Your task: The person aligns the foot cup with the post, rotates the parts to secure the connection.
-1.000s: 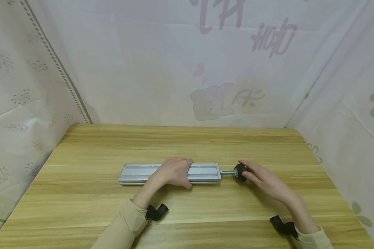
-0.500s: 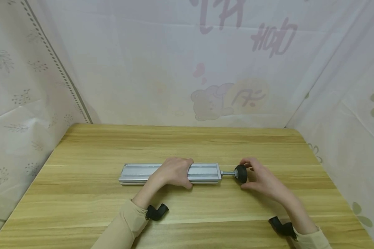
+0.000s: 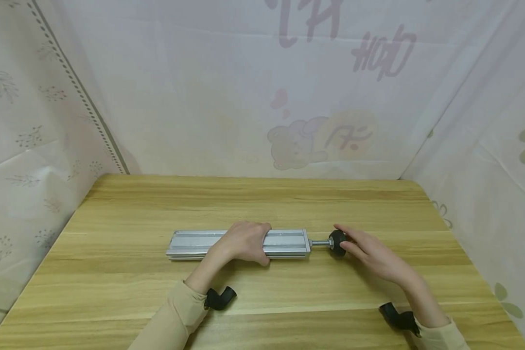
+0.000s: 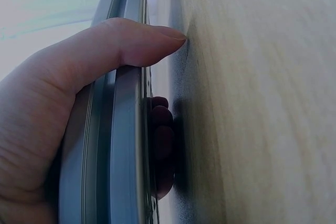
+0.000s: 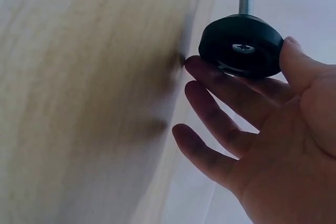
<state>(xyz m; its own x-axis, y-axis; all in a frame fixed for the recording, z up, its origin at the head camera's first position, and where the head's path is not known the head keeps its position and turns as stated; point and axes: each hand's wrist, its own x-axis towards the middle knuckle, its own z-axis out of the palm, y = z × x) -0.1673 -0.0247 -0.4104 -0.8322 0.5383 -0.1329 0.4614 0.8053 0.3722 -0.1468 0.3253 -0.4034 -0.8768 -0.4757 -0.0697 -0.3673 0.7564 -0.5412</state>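
On the wooden table lies a silver aluminium profile [image 3: 197,240] with slots along its sides. My left hand [image 3: 245,241] grips it around the middle; in the left wrist view the thumb crosses the near side and the other fingertips curl around the far side. From the profile's right end sticks a threaded rod [image 3: 320,243] with a nut, ending in a round black levelling foot [image 3: 337,243]. My right hand [image 3: 378,255] holds the foot's rim between thumb and fingers. The right wrist view shows the foot's hollow underside [image 5: 226,51] with a screw head, the lower fingers spread apart.
The wooden table [image 3: 262,204] spreads around the profile, with a pale printed cloth [image 3: 201,97] behind it and at both sides. A black curved piece [image 3: 220,298] sits at the left cuff, and another black piece [image 3: 398,318] at the right cuff.
My right hand opened wider around the levelling foot half a second ago and has now turned back, its thumb over the near rim. The left hand and the profile have stayed put.
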